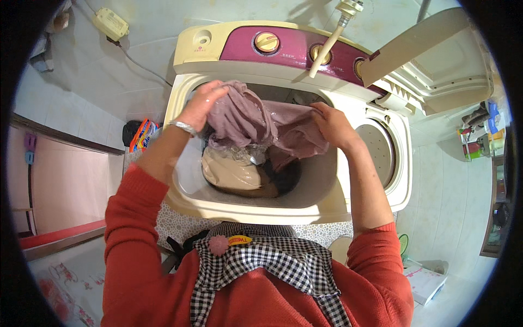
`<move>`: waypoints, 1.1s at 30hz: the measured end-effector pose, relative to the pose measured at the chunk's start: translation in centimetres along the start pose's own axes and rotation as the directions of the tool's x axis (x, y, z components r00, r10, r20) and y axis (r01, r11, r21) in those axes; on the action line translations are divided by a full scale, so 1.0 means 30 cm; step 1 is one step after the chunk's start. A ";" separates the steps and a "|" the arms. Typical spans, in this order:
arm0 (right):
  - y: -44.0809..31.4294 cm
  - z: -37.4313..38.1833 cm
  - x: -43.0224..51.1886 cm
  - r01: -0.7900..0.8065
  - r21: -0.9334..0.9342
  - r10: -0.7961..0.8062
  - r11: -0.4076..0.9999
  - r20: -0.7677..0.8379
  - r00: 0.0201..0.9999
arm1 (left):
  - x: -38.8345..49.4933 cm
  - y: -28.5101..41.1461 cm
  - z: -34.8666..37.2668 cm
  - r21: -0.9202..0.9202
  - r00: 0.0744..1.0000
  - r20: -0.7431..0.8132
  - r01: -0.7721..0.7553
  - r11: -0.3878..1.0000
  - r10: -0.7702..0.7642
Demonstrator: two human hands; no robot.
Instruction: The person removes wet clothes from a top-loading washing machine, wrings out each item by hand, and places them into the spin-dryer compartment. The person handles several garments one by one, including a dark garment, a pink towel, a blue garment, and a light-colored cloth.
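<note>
A wet mauve garment [245,118] is stretched between my hands above the wash tub [318,184] of a twin-tub washing machine. My left hand [206,104] grips its upper left part near the tub's rim. At the right end, my right hand [335,124] holds the cloth by its edge. Water splashes under the garment's left part. Below it in the tub lies a beige wet cloth [231,171], with something dark beside it that I cannot make out.
The control panel [298,45] has several dials, and a water pipe [327,51] hangs before it. To the right, the spin tub [374,151] has its lid [445,61] raised. A Tide detergent bag [143,134] stands left of the machine. A corded plug box [111,23] is on the wall.
</note>
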State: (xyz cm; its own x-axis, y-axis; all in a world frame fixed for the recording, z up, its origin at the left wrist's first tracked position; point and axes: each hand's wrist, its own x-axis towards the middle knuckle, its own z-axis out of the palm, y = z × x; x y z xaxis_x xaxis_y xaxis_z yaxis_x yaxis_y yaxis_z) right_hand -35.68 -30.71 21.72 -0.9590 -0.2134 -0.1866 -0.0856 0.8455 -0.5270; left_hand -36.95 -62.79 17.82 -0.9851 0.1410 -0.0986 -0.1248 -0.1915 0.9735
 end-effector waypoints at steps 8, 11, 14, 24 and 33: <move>-0.031 0.291 -0.069 0.049 -0.336 0.004 0.940 0.154 0.988 | -0.050 0.220 0.172 -0.091 0.961 0.277 0.034 0.995 -0.007; -0.029 0.465 0.008 -0.141 -0.091 0.162 0.986 0.302 0.939 | -0.060 0.216 0.198 0.026 0.967 0.251 -0.045 0.999 0.037; 0.028 0.500 0.040 -0.025 0.130 0.013 0.991 0.086 0.996 | -0.066 0.239 0.164 -0.043 0.980 0.200 0.000 0.999 0.009; -0.065 0.445 0.080 0.330 0.325 -0.372 0.886 0.075 0.925 | -0.099 0.313 0.140 -0.174 0.948 0.302 -0.053 0.983 0.104; 0.120 0.043 0.078 0.146 0.183 -0.124 0.972 -0.125 0.984 | -0.094 0.406 -0.004 0.649 0.963 0.269 -0.185 0.738 0.006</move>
State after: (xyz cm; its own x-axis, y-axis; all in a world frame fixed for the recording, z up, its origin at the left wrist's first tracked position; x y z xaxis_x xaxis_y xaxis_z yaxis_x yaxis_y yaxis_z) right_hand -37.90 -28.79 18.31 -0.9672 -0.2536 -0.0147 -0.1734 0.7014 -0.6914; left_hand -35.70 -65.66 29.95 -0.9178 0.3956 -0.0338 0.1674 0.4628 0.8705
